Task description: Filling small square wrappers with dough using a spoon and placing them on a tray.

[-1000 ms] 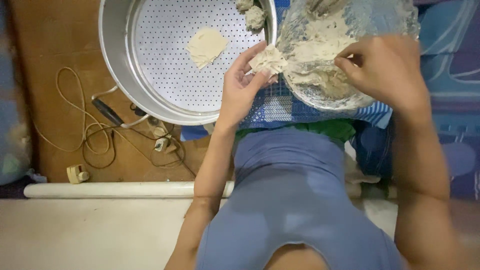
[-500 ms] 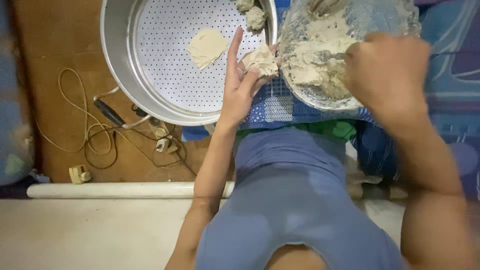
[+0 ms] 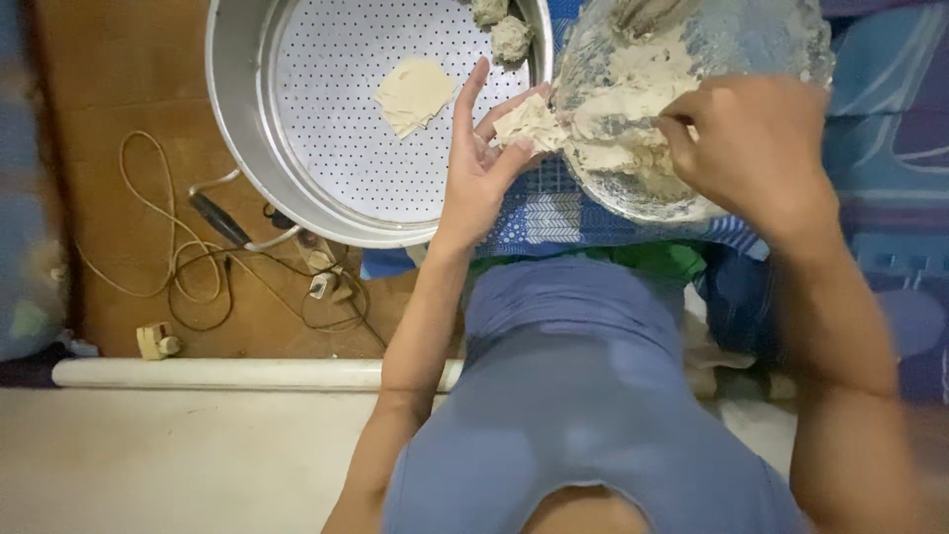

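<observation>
My left hand (image 3: 474, 168) holds a square dough wrapper (image 3: 526, 121) flat on its fingers, at the rim between the two vessels. My right hand (image 3: 756, 148) pinches a thin utensil (image 3: 618, 126) whose tip carries pale filling toward the wrapper. The utensil reaches out of a glass bowl (image 3: 796, 59) smeared with filling mix (image 3: 633, 79). To the left, a round perforated metal steamer tray (image 3: 326, 129) holds a small stack of wrappers (image 3: 413, 94). Two folded dumplings (image 3: 509, 38) sit at its top edge.
A blue patterned cloth (image 3: 554, 222) lies under the bowl. Tangled cables (image 3: 188, 272), a black-handled plug (image 3: 222, 220) and a small adapter (image 3: 158, 341) lie on the brown floor at left. A white pipe (image 3: 237, 374) runs across below them.
My left hand opened out flatter under the wrapper. My right hand dipped into the bowl and now brings the utensil with filling to the wrapper.
</observation>
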